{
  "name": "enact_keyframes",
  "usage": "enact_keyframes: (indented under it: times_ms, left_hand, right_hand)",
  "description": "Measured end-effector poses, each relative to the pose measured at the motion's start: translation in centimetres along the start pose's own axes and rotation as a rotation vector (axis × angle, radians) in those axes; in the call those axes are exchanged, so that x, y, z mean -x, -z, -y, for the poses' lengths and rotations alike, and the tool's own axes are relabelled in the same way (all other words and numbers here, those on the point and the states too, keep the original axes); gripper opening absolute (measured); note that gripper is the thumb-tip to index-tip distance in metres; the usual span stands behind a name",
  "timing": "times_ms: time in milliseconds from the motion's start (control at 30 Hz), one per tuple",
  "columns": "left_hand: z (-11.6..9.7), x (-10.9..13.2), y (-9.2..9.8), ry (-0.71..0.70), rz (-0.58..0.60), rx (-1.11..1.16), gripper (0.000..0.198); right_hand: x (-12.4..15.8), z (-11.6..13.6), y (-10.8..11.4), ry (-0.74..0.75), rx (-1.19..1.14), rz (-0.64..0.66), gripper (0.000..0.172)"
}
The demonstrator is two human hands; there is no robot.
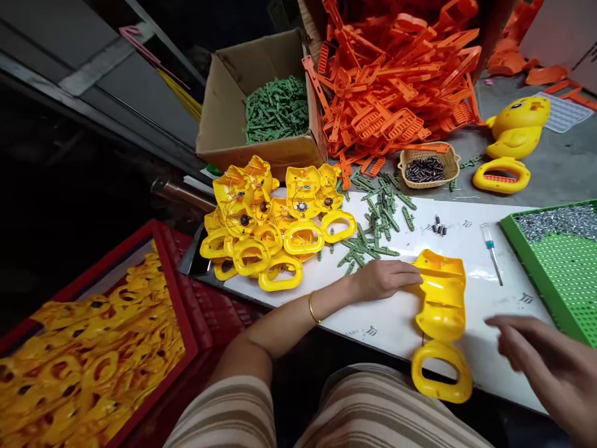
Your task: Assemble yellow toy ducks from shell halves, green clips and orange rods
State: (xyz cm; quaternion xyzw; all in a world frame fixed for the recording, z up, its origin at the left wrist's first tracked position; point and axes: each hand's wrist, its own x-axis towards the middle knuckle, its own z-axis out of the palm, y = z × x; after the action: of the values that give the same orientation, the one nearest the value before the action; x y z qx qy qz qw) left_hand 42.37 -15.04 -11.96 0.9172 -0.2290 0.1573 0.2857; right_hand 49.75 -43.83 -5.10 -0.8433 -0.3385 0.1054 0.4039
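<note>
My left hand (pixel 385 279), with a gold bangle at its wrist, has its fingers closed at the left edge of a yellow plastic toy shell half (pixel 443 295). The shell lies with its hollow inside facing up on the white work surface, and its oval handle loop (pixel 441 371) reaches past the near edge. To the right of the shell, my right hand (pixel 543 367) is slightly blurred, fingers stretched out and nothing visible in them. A screwdriver (pixel 492 255) with a clear and blue handle lies beyond. Several small dark springs (pixel 438 226) lie above the shell.
Yellow shells with fitted parts (pixel 268 233) are heaped at left, beside loose green pieces (pixel 385 208). Behind stand a carton (pixel 261 152), orange parts (pixel 387 93), a spring basket (pixel 429 182) and an assembled yellow toy (pixel 517 130). A green tray (pixel 550 280) holds screws; a red crate (pixel 175 298) holds shells.
</note>
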Motion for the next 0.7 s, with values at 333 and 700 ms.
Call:
enact_keyframes:
  times_ms: [333, 700]
  left_hand:
    - [-1.9, 1.5, 1.6, 0.448, -0.34, -0.147, 0.019]
    - [2.4, -1.0, 4.5, 0.713, -0.551, -0.199, 0.019]
  right_hand:
    - [-19.0, 3.3, -8.9, 0.037, 0.248, 0.213, 0.021]
    - [-21.8, 2.6, -10.3, -0.112, -0.117, 0.37, 0.026]
